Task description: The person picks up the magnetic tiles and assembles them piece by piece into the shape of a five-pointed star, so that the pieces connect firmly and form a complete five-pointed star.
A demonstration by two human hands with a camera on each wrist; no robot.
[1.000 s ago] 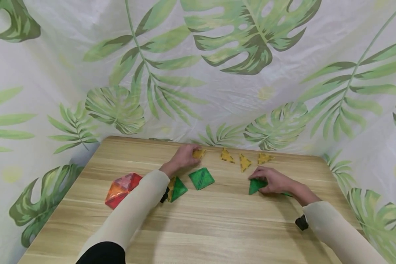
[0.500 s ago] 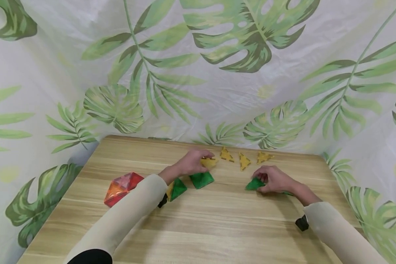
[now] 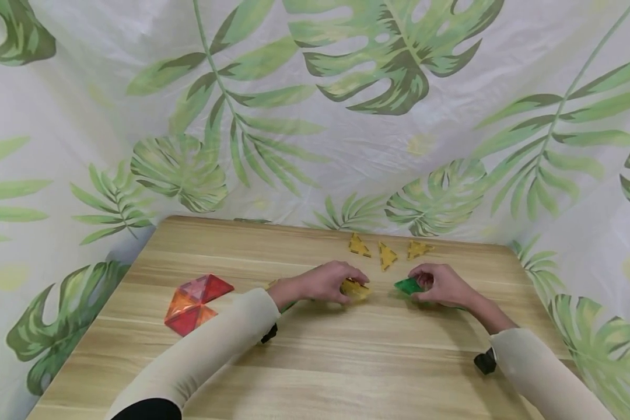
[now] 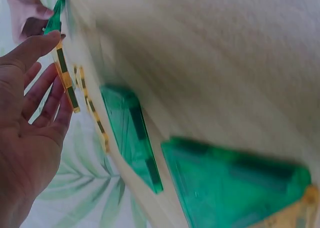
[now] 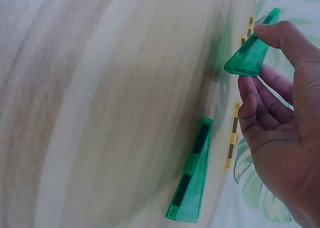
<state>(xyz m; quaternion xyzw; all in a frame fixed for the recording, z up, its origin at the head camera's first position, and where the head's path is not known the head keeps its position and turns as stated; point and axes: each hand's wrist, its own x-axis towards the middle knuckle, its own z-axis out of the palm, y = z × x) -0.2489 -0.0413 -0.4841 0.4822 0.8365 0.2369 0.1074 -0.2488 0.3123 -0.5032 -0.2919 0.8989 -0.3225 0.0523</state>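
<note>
Translucent yellow, with dark strips along its edge, one tile is over the far half of the counter, pinched in the left hand; that grip is together on it, thumb on one side and fingers on the other. Just to its right, with a narrow gap between, a green tile is clamped in the grip of the right hand. The right wrist view shows it tilted, the thumb on its upper edge and fingertips beneath.

Another green piece lies on the counter near the right hand. By the left wrist, two flat green shapes show: one alone, the other beside a yellow part; from the head they are mostly hidden by the left arm.

Beyond the hands, three yellow triangles lie apart in a row near the back edge. Well to the left, red, pink and orange triangles meet in a fan around one point.

Pale sleeves cover both arms, with a small black device under each wrist. Leaf-printed cloth hangs behind and at both sides.
</note>
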